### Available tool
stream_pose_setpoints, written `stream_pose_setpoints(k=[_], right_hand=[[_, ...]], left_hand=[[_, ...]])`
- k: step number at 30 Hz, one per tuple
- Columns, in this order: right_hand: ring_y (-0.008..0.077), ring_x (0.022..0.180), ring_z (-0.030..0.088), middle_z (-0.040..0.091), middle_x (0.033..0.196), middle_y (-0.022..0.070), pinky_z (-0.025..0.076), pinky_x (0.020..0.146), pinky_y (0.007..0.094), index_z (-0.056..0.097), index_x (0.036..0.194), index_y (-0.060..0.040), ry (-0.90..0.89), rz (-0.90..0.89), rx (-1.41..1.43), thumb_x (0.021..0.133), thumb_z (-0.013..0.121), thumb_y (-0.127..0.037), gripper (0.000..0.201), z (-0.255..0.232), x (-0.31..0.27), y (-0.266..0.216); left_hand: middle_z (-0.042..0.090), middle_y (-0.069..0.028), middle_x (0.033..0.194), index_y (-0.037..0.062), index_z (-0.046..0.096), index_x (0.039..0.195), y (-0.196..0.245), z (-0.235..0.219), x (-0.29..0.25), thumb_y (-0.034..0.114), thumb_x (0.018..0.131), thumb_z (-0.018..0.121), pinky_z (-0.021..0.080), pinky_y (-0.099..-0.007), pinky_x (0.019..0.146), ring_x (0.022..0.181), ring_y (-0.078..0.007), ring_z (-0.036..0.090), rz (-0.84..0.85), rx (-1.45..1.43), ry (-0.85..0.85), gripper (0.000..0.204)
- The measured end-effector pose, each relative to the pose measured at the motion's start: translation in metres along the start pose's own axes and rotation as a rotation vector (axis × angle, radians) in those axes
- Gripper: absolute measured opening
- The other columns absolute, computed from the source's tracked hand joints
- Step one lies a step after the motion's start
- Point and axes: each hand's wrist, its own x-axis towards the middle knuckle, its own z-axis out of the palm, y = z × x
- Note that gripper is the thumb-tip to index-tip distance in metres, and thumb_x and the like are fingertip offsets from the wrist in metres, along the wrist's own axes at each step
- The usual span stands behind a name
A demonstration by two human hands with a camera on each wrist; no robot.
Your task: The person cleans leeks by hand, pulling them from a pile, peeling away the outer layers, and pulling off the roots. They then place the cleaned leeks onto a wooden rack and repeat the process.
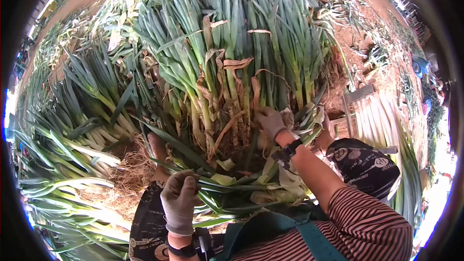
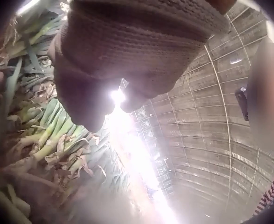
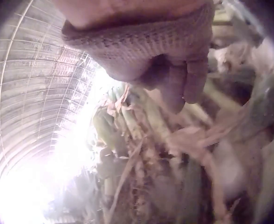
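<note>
My right hand (image 1: 271, 122), in a pale knit glove, reaches into the lower stalks of a standing bunch of leeks (image 1: 237, 63). Dry brown leaves (image 1: 237, 63) hang among these stalks. In the right wrist view the fingers (image 3: 174, 95) bend down close over leek stalks and withered leaves; I cannot tell whether they grip one. Above my left knee, my gloved left hand (image 1: 181, 200) is raised with its fingers curled toward the thumb. Nothing shows between them in the left wrist view, where a bright gap separates fingers (image 2: 88, 119) and thumb.
Cut green leaves (image 1: 251, 198) lie before my lap. More leeks with tangled roots (image 1: 133, 164) are piled on the left. At the right, trimmed white leeks (image 1: 374, 121) lie in a frame. Leaf scraps (image 1: 121, 19) cover the ground behind the bunch.
</note>
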Motion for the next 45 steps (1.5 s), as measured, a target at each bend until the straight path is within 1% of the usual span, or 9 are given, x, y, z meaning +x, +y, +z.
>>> stream_pose_setpoints(k=[5, 8, 13, 16, 21, 25, 34, 41, 45], right_hand=[[0.0278, 0.083, 0.068, 0.069, 0.094, 0.0181, 0.052, 0.077, 0.0376, 0.068, 0.101, 0.0009, -0.315, -0.02, 0.208, 0.087, 0.063, -0.035, 0.039, 0.067, 0.0, -0.062], [0.0334, 0.089, 0.068, 0.069, 0.097, 0.0196, 0.053, 0.077, 0.0405, 0.07, 0.099, -0.0006, -0.55, 0.076, -0.63, 0.084, 0.064, -0.044, 0.047, 0.115, 0.005, -0.108], [0.0369, 0.084, 0.068, 0.07, 0.092, 0.0213, 0.054, 0.072, 0.0408, 0.071, 0.097, 0.0017, -0.545, 0.16, -0.446, 0.078, 0.067, -0.046, 0.052, 0.16, 0.019, -0.104], [0.0334, 0.081, 0.068, 0.069, 0.088, 0.0226, 0.053, 0.069, 0.0382, 0.07, 0.098, 0.0053, -0.658, 0.153, -0.188, 0.068, 0.07, -0.047, 0.061, 0.112, 0.029, -0.105], [0.0253, 0.069, 0.064, 0.067, 0.077, 0.0164, 0.051, 0.066, 0.0371, 0.066, 0.09, 0.0055, -0.433, 0.022, -0.219, 0.069, 0.074, -0.045, 0.056, 0.02, -0.006, -0.106], [0.0154, 0.067, 0.06, 0.066, 0.076, 0.011, 0.05, 0.065, 0.0337, 0.064, 0.097, 0.0006, -0.408, 0.045, 0.195, 0.07, 0.074, -0.024, 0.038, -0.005, -0.068, -0.111], [0.0182, 0.055, 0.059, 0.059, 0.063, 0.0096, 0.047, 0.054, 0.0316, 0.06, 0.081, -0.0005, -0.163, -0.428, 0.059, 0.075, 0.067, -0.014, 0.016, -0.099, -0.182, -0.199], [0.0191, 0.051, 0.058, 0.06, 0.067, 0.01, 0.045, 0.051, 0.0291, 0.059, 0.076, 0.0027, 0.015, -0.811, 0.075, 0.07, 0.068, -0.003, 0.012, -0.187, -0.206, -0.285], [0.0205, 0.042, 0.054, 0.054, 0.053, 0.0068, 0.042, 0.042, 0.0304, 0.062, 0.081, 0.0022, -0.291, -0.662, 0.204, 0.072, 0.069, -0.009, 0.016, -0.17, -0.197, -0.255]], left_hand=[[0.069, -0.0074, 0.09, -0.0029, 0.062, 0.106, -0.007, 0.005, 0.003, 0.012, 0.095, 0.059, 0.051, -0.0228, 0.068, 0.072, -0.0092, 0.062, -0.037, 0.007, -0.01, 0.019], [0.069, -0.0069, 0.09, -0.0029, 0.062, 0.105, -0.008, 0.007, 0.003, 0.01, 0.094, 0.058, 0.05, -0.0203, 0.064, 0.072, -0.0076, 0.061, -0.028, 0.003, -0.024, 0.017], [0.068, -0.0061, 0.09, -0.003, 0.061, 0.107, -0.005, 0.005, 0.002, 0.008, 0.095, 0.056, 0.05, -0.0195, 0.063, 0.072, -0.0066, 0.06, -0.032, -0.014, -0.046, 0.017], [0.067, -0.0049, 0.091, -0.0048, 0.061, 0.107, -0.005, -0.004, 0.001, 0.006, 0.093, 0.058, 0.049, -0.0206, 0.07, 0.077, -0.0069, 0.059, 0.033, -0.037, -0.036, 0.017], [0.068, -0.0064, 0.091, -0.0051, 0.06, 0.107, -0.005, -0.006, -0.01, 0.006, 0.095, 0.056, 0.048, -0.0201, 0.069, 0.075, -0.007, 0.06, 0.12, -0.044, -0.057, 0.017], [0.067, -0.0053, 0.09, -0.0045, 0.06, 0.108, -0.014, -0.004, -0.006, 0.009, 0.095, 0.057, 0.047, -0.0208, 0.067, 0.071, -0.0068, 0.057, 0.155, -0.017, -0.117, 0.019], [0.069, -0.0089, 0.096, -0.0027, 0.059, 0.119, 0.019, 0.011, -0.037, 0.037, 0.095, 0.06, 0.047, -0.0234, 0.064, 0.073, -0.0099, 0.061, 0.315, -0.124, -0.09, 0.047], [0.068, -0.0107, 0.1, -0.0015, 0.061, 0.116, 0.044, 0.001, -0.071, 0.034, 0.095, 0.061, 0.049, -0.0247, 0.07, 0.074, -0.0113, 0.062, 0.493, -0.368, 0.136, 0.041], [0.067, -0.01, 0.098, -0.0024, 0.058, 0.12, 0.026, -0.003, -0.065, 0.044, 0.091, 0.063, 0.049, -0.0251, 0.07, 0.074, -0.012, 0.061, 0.6, -0.293, -0.002, 0.055]])
